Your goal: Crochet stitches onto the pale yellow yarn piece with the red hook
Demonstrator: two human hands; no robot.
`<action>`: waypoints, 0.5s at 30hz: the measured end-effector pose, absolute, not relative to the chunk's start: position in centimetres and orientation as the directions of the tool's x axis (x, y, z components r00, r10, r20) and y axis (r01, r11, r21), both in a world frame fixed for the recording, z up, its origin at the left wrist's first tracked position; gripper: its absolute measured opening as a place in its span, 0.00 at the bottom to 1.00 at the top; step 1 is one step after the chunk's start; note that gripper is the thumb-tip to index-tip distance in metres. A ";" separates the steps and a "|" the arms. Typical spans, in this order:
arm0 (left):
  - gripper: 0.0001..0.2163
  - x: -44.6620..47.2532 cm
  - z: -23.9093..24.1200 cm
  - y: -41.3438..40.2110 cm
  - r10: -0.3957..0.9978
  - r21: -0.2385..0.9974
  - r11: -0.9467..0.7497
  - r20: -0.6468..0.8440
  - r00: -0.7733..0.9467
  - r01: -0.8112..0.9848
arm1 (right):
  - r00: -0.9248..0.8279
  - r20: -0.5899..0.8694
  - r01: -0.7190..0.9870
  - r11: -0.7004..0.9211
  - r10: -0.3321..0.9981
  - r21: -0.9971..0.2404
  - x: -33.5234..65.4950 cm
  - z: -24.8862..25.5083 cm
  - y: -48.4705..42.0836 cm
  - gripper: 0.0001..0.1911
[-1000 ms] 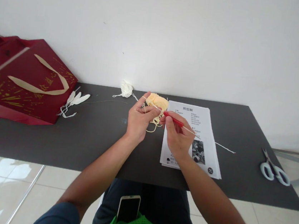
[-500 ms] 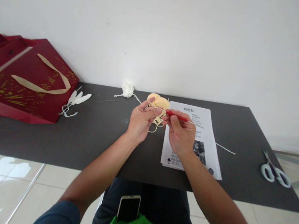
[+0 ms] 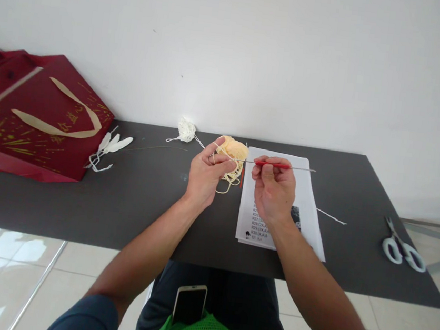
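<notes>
Your printed white paper sheets lie under your right hand, probably to be readable while you work. That hand's thumb and fingers close around a slim red-handled metal hook, held level above the sheets, likely to steer its tip toward your left hand. There, thumb and fingers pinch a thin pale strand, index raised, seemingly for tension. The hook looks smooth, its shaft showing at both ends; whatever you pinch is mostly hidden. Beyond sits a loosely looped pale-yellow yarn ball.
</notes>
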State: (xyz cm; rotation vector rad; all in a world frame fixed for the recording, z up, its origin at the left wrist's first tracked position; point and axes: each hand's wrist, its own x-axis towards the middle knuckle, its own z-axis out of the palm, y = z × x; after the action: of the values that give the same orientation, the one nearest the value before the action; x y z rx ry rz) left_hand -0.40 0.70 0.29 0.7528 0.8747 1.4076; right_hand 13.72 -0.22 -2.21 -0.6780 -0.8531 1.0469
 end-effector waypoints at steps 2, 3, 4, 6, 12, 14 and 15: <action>0.37 -0.5 0.1 0.8 0.998 0.878 0.020 -0.043 -0.038 -0.478 | 0.253 0.294 -0.450 0.381 0.922 -0.808 13.8 -2.3 -0.2 0.09; 0.37 -0.5 0.0 0.9 0.999 0.886 0.007 -0.029 -0.040 -0.463 | 0.256 0.309 -0.440 0.395 0.916 -0.806 13.8 -2.3 -0.2 0.09; 0.37 -0.5 -0.1 0.9 0.999 0.894 -0.007 -0.014 -0.043 -0.448 | 0.261 0.328 -0.427 0.413 0.908 -0.804 13.8 -2.4 -0.2 0.08; 0.36 -0.6 -0.2 1.0 0.999 0.907 -0.025 0.006 -0.046 -0.420 | 0.266 0.370 -0.394 0.451 0.890 -0.801 13.9 -2.4 -0.3 0.07; 0.33 -1.0 -0.1 1.1 1.000 0.935 -0.017 0.008 -0.029 -0.353 | 0.239 0.431 -0.334 0.490 0.870 -0.805 14.3 -2.3 -0.3 0.06; 0.31 -1.1 -0.2 1.2 1.000 0.940 -0.020 0.018 -0.010 -0.340 | 0.226 0.428 -0.347 0.483 0.875 -0.804 14.4 -2.3 -0.3 0.06; 0.30 -1.2 -0.2 1.2 1.000 0.941 -0.023 0.025 0.000 -0.338 | 0.222 0.423 -0.356 0.477 0.878 -0.803 14.4 -2.2 -0.3 0.06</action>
State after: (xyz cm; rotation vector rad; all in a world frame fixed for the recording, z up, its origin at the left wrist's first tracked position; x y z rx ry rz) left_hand -1.17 1.21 -0.23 0.9706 0.9371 1.3673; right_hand 14.40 -0.32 -2.24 -0.6290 -1.0079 0.9352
